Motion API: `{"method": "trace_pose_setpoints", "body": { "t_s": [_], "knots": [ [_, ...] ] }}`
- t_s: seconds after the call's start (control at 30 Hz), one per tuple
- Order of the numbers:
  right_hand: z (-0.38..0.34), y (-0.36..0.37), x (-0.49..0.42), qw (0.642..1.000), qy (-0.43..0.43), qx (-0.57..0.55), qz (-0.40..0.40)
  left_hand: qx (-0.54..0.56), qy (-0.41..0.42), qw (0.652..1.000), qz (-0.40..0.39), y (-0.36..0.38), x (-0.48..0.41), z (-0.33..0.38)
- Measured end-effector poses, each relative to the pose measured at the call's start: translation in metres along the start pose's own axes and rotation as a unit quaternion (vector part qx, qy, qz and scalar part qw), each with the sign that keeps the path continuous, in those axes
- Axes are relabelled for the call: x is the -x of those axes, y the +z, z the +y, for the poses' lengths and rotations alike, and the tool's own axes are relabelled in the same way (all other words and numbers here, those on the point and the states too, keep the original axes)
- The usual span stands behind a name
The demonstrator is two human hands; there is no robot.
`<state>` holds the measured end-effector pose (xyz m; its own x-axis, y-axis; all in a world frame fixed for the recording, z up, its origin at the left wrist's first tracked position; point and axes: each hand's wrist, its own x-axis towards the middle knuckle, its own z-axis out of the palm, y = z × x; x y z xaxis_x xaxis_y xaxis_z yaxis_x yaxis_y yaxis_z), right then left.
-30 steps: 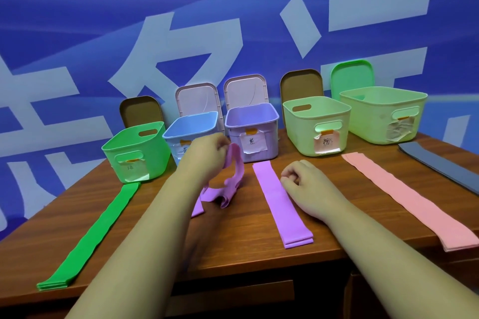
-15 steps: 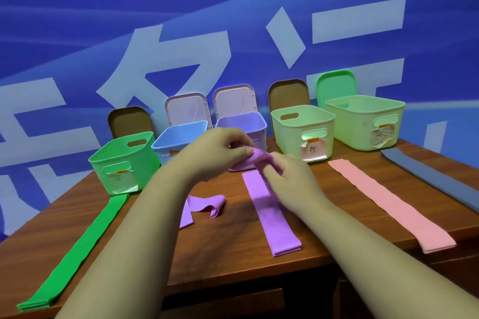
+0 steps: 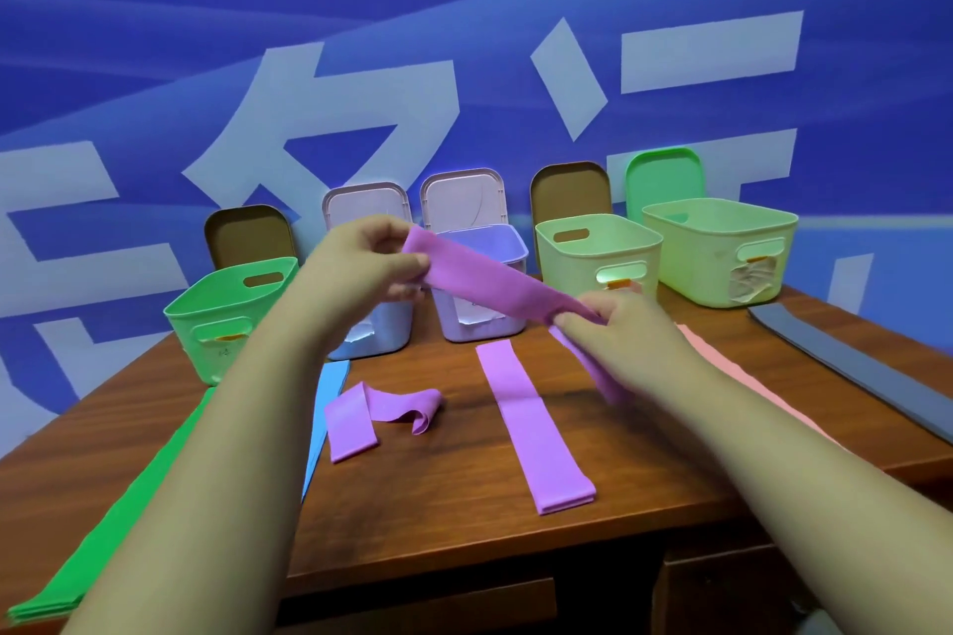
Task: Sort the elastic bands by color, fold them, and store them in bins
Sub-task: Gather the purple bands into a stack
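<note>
Head view: pinched purple band [image 3: 495, 286] mid-fold between left hand [image 3: 361, 268] and right hand [image 3: 616, 333] before purple bin [image 3: 485, 327]; had other bands [image 3: 536, 428] unstored on tabletop [image 3: 464, 505].

A blue wall [image 3: 154, 16] (large pale characters printed across it) rises behind a reddish-brown wooden table [image 3: 464, 521].

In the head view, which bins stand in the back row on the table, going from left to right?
Green bin → light blue bin → purple bin → pale green bin → larger pale green bin.
</note>
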<state>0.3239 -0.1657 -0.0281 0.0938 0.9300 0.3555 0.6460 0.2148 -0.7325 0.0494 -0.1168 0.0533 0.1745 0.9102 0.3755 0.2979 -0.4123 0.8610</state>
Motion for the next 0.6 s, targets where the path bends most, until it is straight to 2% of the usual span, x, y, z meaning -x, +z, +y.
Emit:
{"method": "trace_pose_setpoints", "body": {
  "t_s": [0.1,0.3,0.47,0.6],
  "knots": [
    [-0.001,0.000,0.011,0.999,0.010,0.012,-0.028,0.039,0.014,0.999,0.031,0.010,-0.007,0.005],
    [-0.008,-0.001,0.032,0.996,0.034,0.003,-0.083,0.139,-0.023,0.990,0.029,0.034,-0.021,0.007],
    [-0.009,-0.006,0.037,0.991,0.090,-0.007,-0.103,0.118,-0.024,0.991,0.062,0.050,-0.035,-0.009],
    [-0.006,-0.005,0.041,0.986,0.108,0.021,-0.128,0.042,-0.025,0.994,0.095,0.059,-0.047,-0.028]
  ]
}}
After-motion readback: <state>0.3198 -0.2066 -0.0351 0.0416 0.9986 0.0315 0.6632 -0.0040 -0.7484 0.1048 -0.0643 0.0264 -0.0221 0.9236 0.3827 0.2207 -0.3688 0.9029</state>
